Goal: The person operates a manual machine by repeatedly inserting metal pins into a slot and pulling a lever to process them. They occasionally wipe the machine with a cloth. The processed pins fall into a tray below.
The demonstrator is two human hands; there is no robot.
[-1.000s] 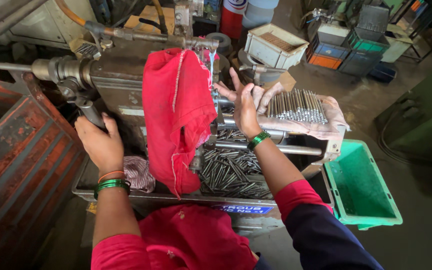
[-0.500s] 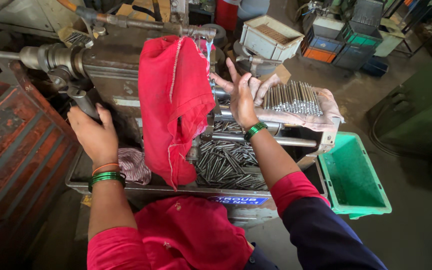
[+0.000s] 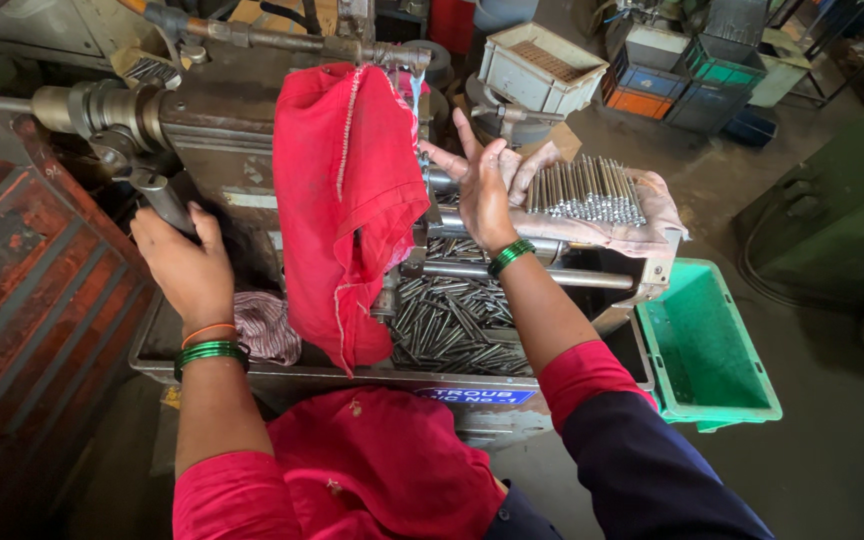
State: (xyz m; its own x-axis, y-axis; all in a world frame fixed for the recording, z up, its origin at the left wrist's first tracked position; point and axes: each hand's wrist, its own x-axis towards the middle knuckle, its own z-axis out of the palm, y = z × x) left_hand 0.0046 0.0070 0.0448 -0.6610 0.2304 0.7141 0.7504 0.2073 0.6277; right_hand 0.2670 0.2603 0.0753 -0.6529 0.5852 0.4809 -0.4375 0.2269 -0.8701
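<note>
Left hand (image 3: 187, 268) is closing around the machine lever (image 3: 157, 195) | right hand (image 3: 482, 185) is spreading open fingers, holding nothing, just beside metal rods (image 3: 587, 190) lying on a cloth | red cloth (image 3: 347, 210) is hanging over the machine | green crate (image 3: 707, 350) is standing on the grey concrete workshop floor (image 3: 832, 440).
</note>
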